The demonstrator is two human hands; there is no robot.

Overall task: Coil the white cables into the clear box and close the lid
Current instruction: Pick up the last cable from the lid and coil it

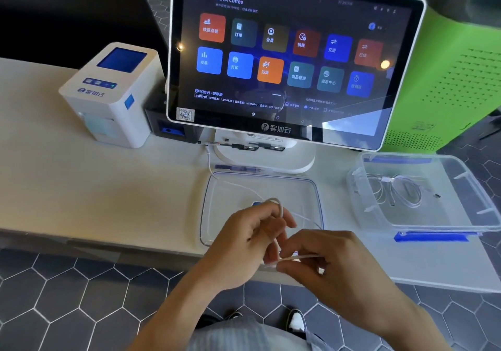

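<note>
A thin white cable (279, 207) loops over the fingers of my left hand (244, 242), which is closed around it above the counter's front edge. My right hand (325, 264) pinches another stretch of the same cable just right of the left hand. The cable runs back across the clear lid (217, 188), which lies flat on the counter, toward the screen's base. The clear box (461, 215) stands open at the right with coiled white cables (398, 190) inside and a blue latch on its near side.
A large touchscreen terminal (292, 57) stands behind the lid. A white label printer (113, 93) sits at the left, with a small black device (168, 125) beside it. A green cabinet (455, 74) rises at the back right. A pen (238, 167) lies by the screen base.
</note>
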